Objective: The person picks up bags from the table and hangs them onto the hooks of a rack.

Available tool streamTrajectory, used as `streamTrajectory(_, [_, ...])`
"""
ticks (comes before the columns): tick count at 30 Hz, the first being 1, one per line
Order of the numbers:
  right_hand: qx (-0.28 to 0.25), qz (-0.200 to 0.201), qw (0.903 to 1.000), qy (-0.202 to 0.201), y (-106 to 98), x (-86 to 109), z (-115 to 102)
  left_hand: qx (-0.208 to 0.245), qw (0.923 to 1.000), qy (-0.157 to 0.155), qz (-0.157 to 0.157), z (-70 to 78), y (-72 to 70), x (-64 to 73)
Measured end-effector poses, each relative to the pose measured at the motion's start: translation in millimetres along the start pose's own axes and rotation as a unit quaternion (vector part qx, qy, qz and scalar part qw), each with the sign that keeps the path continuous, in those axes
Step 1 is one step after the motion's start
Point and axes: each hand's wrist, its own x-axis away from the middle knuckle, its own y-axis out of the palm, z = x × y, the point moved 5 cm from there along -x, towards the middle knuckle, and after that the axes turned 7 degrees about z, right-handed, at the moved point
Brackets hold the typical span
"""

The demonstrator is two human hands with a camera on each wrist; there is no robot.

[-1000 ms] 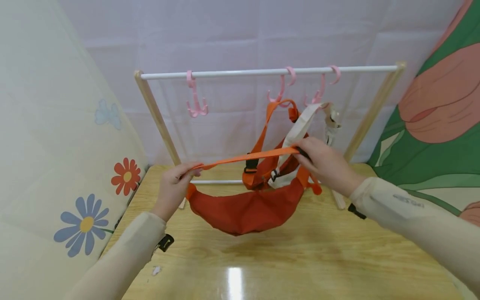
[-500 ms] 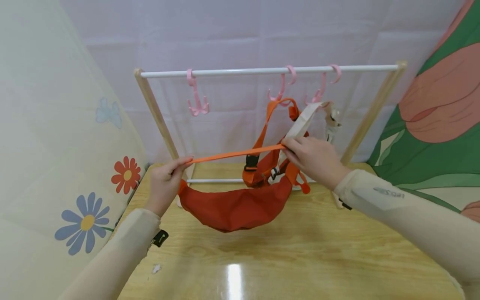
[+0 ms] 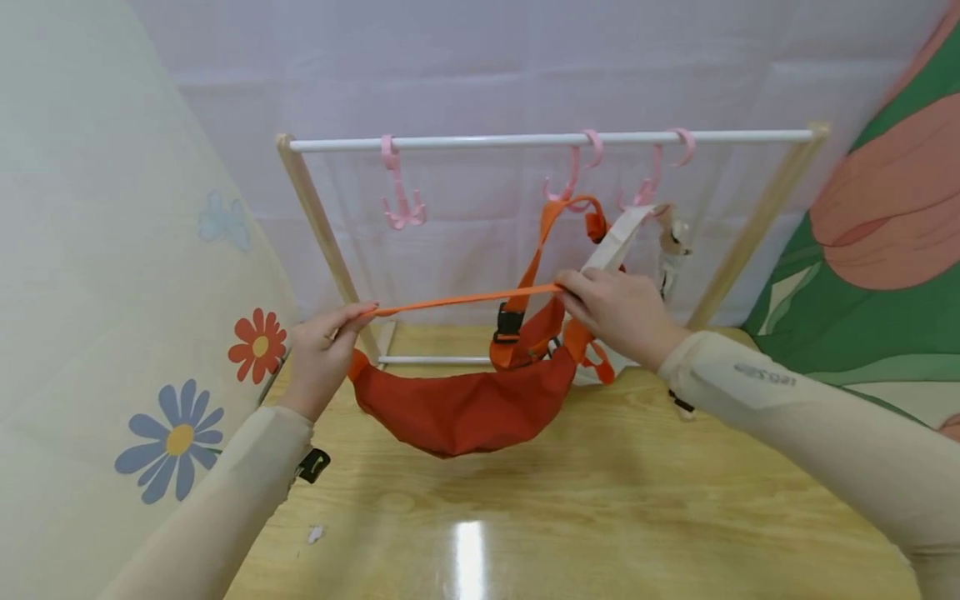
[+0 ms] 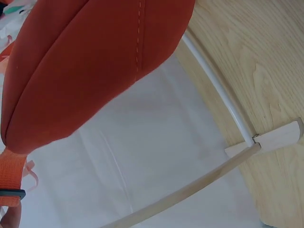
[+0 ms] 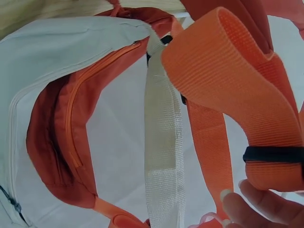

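A red waist bag (image 3: 461,408) hangs in the air below its taut orange strap (image 3: 468,299), in front of the rack. My left hand (image 3: 315,354) pinches the strap's left end between thumb and fingers. At the other end, my right hand (image 3: 618,312) grips the strap. The right wrist view shows a folded loop of orange webbing (image 5: 213,61) with a black keeper (image 5: 273,154), beside the right fingers (image 5: 251,209). In the left wrist view the bag's underside (image 4: 95,71) fills the upper left, and a black slider (image 4: 12,193) sits on the strap near a fingertip.
A white bar (image 3: 480,142) on wooden posts carries a bare pink hook (image 3: 403,204) at left. Two more pink hooks hold another orange waist bag (image 3: 525,333) and a white bag (image 3: 618,242), overlapping each other. The rack stands on a wood-grain table (image 3: 525,500) between printed cloth walls.
Both hands and the red waist bag have shifted left and slightly up relative to the rack. The grip on the strap has stayed. The view itself has moved slightly.
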Motion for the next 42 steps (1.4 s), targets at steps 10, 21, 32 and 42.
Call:
streamTrajectory(10, [0.007,-0.025,0.9997,0.005,6,-14.5,-2,-0.039,0.9988,0.009,0.027,-0.9,-10.7,-7.5])
streamTrajectory(21, [0.004,-0.04,0.9991,-0.015,12,-34.2,-7,-0.081,0.9954,-0.006,0.05,-6.8,-21.6,-13.8])
streamTrajectory(32, [0.006,-0.031,0.9992,-0.027,21,-50.3,-10,-0.102,0.9923,-0.04,0.058,-13.7,-32.6,-16.0])
streamTrajectory(42, [0.016,-0.019,0.9993,-0.027,23,-57.9,-9,-0.121,0.9886,-0.037,0.082,-11.2,-35.5,-25.1])
